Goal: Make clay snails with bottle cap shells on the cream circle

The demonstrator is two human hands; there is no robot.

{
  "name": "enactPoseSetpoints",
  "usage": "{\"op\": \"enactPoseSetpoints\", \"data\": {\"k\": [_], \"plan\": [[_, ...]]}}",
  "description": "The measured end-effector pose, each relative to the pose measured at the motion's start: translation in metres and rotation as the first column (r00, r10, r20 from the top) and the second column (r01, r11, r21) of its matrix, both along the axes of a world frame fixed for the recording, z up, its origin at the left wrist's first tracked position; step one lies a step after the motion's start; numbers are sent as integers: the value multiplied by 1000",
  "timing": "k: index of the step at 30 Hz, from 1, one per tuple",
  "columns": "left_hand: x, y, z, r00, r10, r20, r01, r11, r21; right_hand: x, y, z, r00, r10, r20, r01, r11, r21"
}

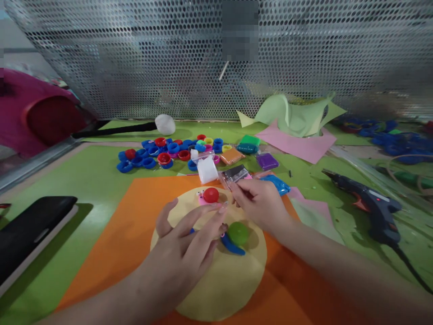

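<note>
Stretched over a pale yellow paper circle (233, 289), my left hand (184, 248) has its fingers apart and hides part of the circle. My right hand (262, 205) is closed, thumb and fingers pinched close to a clear packet of black clay (237, 173); whatever the pinch holds is hidden. A pink clay snail with eyes and a red cap shell (211, 195) lies just beyond my left fingertips. Nearer me is a blue clay snail body (232, 247) with a green cap shell (238, 233). Under the circle lies an orange sheet (111, 234).
Several bottle caps (164, 159) and clay packets (232, 156) lie behind the sheet. A glue gun (372, 203) rests at right, a black case (34, 230) at left. Cut paper (287, 117) stands by the perforated metal panel (189, 58).
</note>
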State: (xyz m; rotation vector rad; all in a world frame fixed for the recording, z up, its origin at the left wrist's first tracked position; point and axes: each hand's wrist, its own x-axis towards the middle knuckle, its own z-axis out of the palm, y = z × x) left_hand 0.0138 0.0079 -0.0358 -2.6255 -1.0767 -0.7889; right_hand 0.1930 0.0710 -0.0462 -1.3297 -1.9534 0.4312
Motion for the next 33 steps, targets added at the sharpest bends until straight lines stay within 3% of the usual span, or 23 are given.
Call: {"op": "enactPoseSetpoints", "data": {"k": [17, 33], "plan": [[1, 3, 2, 999, 25, 47, -26, 999, 19, 1, -1, 0, 1000, -7, 11, 7, 1000, 13], [-4, -6, 0, 1000, 10, -5, -10, 996, 89, 0, -1, 2, 1000, 1, 20, -1, 1000, 23]]}}
